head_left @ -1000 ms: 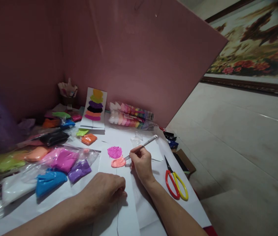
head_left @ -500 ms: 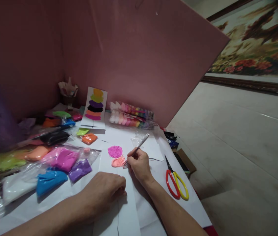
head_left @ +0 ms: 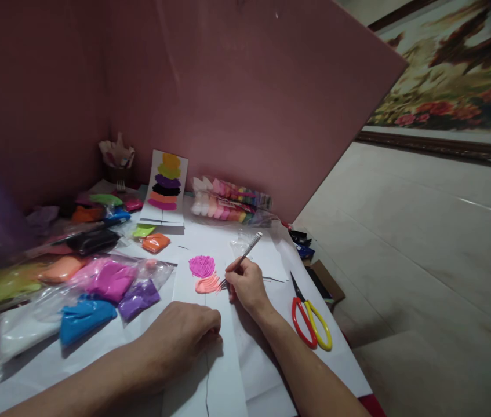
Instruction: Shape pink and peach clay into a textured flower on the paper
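Observation:
My right hand point(head_left: 247, 286) is closed around a fork point(head_left: 250, 248), its ridged handle slanting up to the right. The tines point down at the right edge of a salmon-orange clay patch point(head_left: 207, 284), which has curved grooves. Just above that patch lies a round magenta clay patch point(head_left: 202, 266) with a ridged surface. Both sit on a long white paper strip point(head_left: 223, 370) with a dark line drawn down it. My left hand point(head_left: 184, 333) rests on the strip below the patches, its fingers curled under; whatever they may hold is hidden.
Scissors point(head_left: 310, 324) with red and yellow handles lie to the right. Bagged clay, such as a blue packet point(head_left: 86, 319) and a purple packet point(head_left: 138, 298), covers the left side. A card with coloured bands point(head_left: 167, 188) stands behind, beside packs of clay point(head_left: 230, 202).
The fork tines have shifted slightly at the salmon patch's right edge, where the grooves now reach a little further. My left hand stays in place. The view has moved slightly.

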Demonstrator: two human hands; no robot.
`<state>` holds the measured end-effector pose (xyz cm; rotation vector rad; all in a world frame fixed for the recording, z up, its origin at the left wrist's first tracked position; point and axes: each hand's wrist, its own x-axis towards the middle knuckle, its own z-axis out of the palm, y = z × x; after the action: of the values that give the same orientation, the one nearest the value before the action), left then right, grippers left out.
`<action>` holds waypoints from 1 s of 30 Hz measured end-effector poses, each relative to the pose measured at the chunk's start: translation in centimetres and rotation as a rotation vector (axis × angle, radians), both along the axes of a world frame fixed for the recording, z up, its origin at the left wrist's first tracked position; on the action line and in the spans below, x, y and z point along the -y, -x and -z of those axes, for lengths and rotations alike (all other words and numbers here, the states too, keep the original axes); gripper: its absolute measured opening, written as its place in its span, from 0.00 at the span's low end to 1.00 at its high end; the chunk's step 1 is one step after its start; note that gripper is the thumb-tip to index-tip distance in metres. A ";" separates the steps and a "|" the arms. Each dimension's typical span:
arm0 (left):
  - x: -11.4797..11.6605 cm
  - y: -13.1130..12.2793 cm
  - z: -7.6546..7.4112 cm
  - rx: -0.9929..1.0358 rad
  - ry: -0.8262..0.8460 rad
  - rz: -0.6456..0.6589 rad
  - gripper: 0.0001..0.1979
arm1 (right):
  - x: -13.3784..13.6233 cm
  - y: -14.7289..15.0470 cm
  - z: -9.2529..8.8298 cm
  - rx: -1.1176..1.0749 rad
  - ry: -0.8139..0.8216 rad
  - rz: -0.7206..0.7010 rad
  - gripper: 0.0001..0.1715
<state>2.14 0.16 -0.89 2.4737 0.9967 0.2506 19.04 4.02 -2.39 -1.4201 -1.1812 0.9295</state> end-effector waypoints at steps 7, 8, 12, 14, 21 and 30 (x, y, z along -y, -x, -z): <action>0.1 0.1 0.2 0.014 -0.018 0.010 0.11 | -0.1 -0.1 0.3 0.000 0.004 0.045 0.05; 0.1 0.1 0.2 0.016 -0.018 0.011 0.10 | -0.1 -0.1 0.3 0.008 0.001 0.053 0.05; 0.1 0.1 0.1 -0.006 0.000 0.004 0.11 | 0.0 0.1 0.4 0.002 -0.033 0.091 0.05; 0.0 0.1 0.1 -0.007 -0.004 0.005 0.11 | 0.1 0.1 0.3 -0.033 -0.060 0.109 0.05; 0.0 0.1 0.1 0.011 0.006 0.009 0.11 | 0.1 0.2 0.0 -0.156 -0.059 0.148 0.07; 0.0 0.1 0.0 0.017 0.012 0.002 0.11 | -0.1 0.1 1.2 -0.005 -0.164 0.032 0.05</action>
<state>2.02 0.12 -0.93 2.4577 0.9860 0.2636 18.91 4.15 -3.59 -1.3007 -1.1991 0.7948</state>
